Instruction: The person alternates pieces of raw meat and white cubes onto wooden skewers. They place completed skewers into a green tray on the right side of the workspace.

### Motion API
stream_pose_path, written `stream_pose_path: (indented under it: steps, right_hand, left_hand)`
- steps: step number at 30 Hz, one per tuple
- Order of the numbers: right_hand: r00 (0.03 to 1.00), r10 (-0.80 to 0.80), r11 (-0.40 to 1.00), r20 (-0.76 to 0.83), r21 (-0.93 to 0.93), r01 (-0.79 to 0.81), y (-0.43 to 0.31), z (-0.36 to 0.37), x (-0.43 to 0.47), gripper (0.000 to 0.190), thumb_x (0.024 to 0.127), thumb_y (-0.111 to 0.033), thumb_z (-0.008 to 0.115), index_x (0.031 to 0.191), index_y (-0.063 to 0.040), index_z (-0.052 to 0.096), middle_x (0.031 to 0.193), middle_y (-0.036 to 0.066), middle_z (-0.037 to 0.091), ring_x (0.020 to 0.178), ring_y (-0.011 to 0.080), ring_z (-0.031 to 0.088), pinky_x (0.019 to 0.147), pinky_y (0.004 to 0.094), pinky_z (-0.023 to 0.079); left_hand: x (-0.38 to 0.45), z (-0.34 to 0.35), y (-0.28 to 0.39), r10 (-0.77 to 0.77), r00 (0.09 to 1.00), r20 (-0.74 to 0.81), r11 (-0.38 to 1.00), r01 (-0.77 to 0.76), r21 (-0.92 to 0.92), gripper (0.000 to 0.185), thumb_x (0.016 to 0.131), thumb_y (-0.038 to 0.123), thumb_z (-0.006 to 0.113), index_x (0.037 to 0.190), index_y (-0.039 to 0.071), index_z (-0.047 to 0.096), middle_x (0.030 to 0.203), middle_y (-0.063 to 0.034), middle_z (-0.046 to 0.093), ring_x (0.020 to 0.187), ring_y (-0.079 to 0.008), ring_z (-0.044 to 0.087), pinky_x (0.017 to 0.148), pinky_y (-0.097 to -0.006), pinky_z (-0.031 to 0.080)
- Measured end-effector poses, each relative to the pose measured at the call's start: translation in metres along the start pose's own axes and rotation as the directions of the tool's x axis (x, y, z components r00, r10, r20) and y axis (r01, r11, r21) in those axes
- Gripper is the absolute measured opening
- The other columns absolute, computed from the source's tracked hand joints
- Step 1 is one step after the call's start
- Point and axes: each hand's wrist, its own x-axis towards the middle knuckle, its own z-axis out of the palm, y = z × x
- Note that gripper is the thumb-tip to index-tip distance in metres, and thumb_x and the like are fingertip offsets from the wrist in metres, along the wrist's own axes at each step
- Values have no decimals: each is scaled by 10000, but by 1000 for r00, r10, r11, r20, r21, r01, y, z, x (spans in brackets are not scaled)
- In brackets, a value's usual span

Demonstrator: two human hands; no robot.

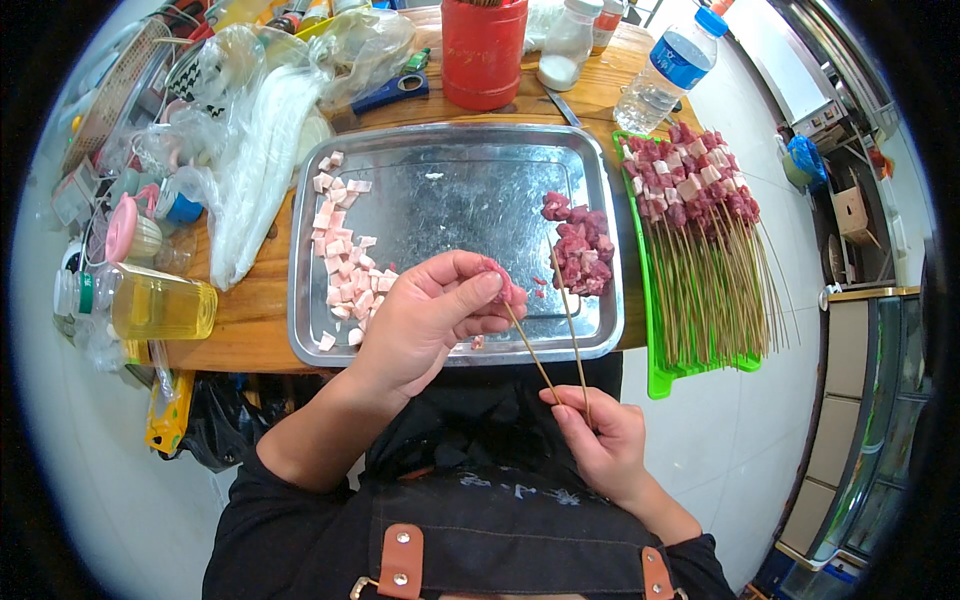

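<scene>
Above the near edge of a steel tray (450,202), my left hand (442,307) pinches a piece of red meat (498,279) between thumb and fingers. My right hand (600,435) grips two bamboo skewers. The tip of one skewer (534,351) meets the meat in my left hand; how deep it goes is hidden. The other skewer (570,322) points up with a bare tip. Cubes of pale fat (349,274) lie along the tray's left side, partly behind my left hand. A pile of red meat chunks (583,251) sits at its right.
Right of the tray, a green rack (660,379) holds many loaded meat skewers (690,180). A water bottle (671,67), a red plastic jar (484,56) and a knife (562,106) are behind. Plastic bags (259,165) and an oil bottle (161,304) lie to the left.
</scene>
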Motion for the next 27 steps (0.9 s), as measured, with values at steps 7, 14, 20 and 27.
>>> stream_pose_path:
  steps: [7,14,20,27]
  right_hand:
    - [997,81,997,2,2,-81,0,1,1,156,849,-27,595,992,13,642,748,59,655,582,51,541,533,191,422]
    - [997,77,996,-13,50,-76,5,5,-1,137,860,-30,584,978,17,635,689,14,607,575,34,495,517,187,390]
    - [992,124,988,-18,90,-122,7,0,-4,135,875,-39,571,979,25,630,643,-17,556,557,21,454,502,179,357]
    - [993,120,986,3,112,-120,7,-3,-4,134,877,-38,565,980,19,628,625,-26,540,544,21,445,489,183,346]
  left_hand:
    - [-13,13,-26,-93,991,98,993,84,88,108,888,85,559,965,8,564,943,-130,648,865,-172,636,780,-273,515]
    - [-19,4,-20,-51,969,242,941,-35,338,162,860,103,609,984,0,594,969,-90,639,870,-147,613,811,-254,478]
    - [-17,-53,36,389,836,386,-431,-204,879,145,719,85,660,851,56,607,812,-75,552,827,-260,553,723,-346,462]
    - [-18,-56,37,365,862,351,-416,-187,890,88,741,68,627,796,37,566,817,-98,558,735,-294,559,655,-371,458]
